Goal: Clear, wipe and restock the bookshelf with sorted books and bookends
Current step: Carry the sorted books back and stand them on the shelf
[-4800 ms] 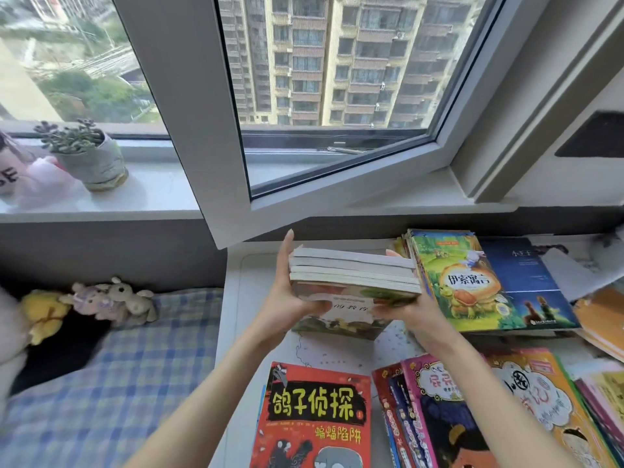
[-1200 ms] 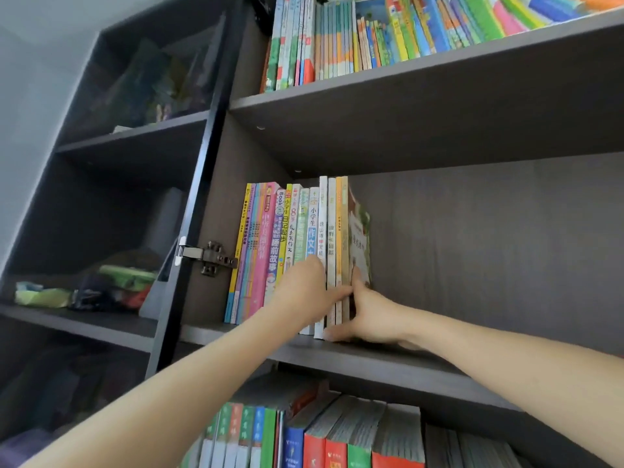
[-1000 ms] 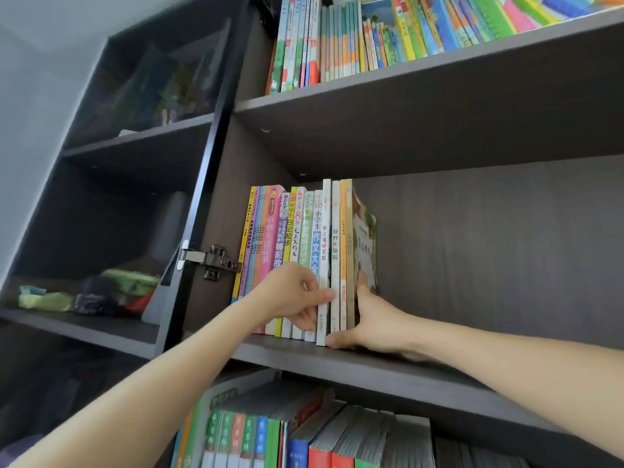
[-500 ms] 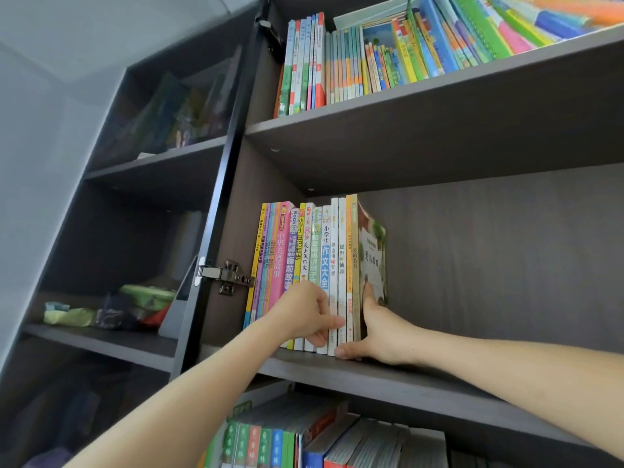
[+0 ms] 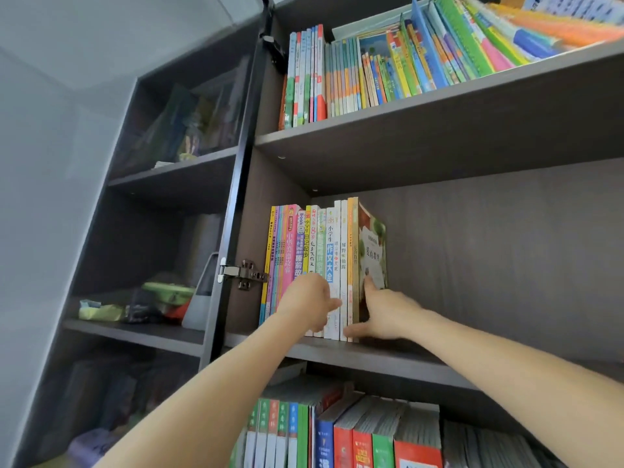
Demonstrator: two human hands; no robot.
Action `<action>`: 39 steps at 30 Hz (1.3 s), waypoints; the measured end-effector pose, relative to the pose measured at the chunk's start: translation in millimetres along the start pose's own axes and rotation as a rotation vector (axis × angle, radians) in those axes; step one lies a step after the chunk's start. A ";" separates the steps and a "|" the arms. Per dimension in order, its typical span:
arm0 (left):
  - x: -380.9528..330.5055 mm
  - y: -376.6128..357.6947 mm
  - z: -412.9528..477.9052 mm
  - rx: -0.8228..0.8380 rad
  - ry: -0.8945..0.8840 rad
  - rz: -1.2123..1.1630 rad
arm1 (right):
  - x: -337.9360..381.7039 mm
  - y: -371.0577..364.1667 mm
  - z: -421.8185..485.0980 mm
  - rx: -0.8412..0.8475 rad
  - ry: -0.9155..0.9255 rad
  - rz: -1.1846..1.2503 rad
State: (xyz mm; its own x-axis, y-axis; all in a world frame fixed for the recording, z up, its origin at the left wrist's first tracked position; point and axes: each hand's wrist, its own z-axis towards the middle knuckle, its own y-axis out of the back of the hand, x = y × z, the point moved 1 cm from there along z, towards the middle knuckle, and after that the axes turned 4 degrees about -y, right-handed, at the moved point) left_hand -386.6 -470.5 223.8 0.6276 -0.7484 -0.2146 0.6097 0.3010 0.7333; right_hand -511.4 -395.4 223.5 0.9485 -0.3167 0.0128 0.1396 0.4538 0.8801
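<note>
Your left hand [image 5: 312,304] lies against the spines of the row of books [image 5: 324,251], which stands upright at the left end of the middle shelf [image 5: 371,356]. Its back faces you, so you cannot tell whether its fingers grip anything. Your right hand [image 5: 388,312] is released and pressed flat to the cover of the last book [image 5: 373,251], forefinger pointing up and thumb stretched along the foot of the spines. More books fill the shelf above [image 5: 371,79] and the one below [image 5: 337,437].
</note>
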 end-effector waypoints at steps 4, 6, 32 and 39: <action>-0.5 37.8 -31.5 -0.178 0.026 -0.290 | 3.6 32.2 -49.8 -0.304 0.050 0.119; -3.4 52.7 -61.8 -0.240 0.022 -0.373 | 10.5 37.8 -79.8 -0.450 0.130 0.182; 126.2 206.8 -599.5 -0.143 0.925 0.154 | 347.3 -101.2 -408.7 0.393 1.066 0.844; 226.9 237.5 -765.4 -0.205 1.206 -0.085 | 468.2 -217.5 -525.7 0.844 0.574 1.049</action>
State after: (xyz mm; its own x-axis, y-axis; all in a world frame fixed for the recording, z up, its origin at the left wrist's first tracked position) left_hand 271.2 -116.5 -144.6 0.5619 0.2235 -0.7965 0.6670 0.4471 0.5960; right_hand 51.9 -204.4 -211.4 0.5162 0.3043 0.8006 -0.6849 -0.4146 0.5992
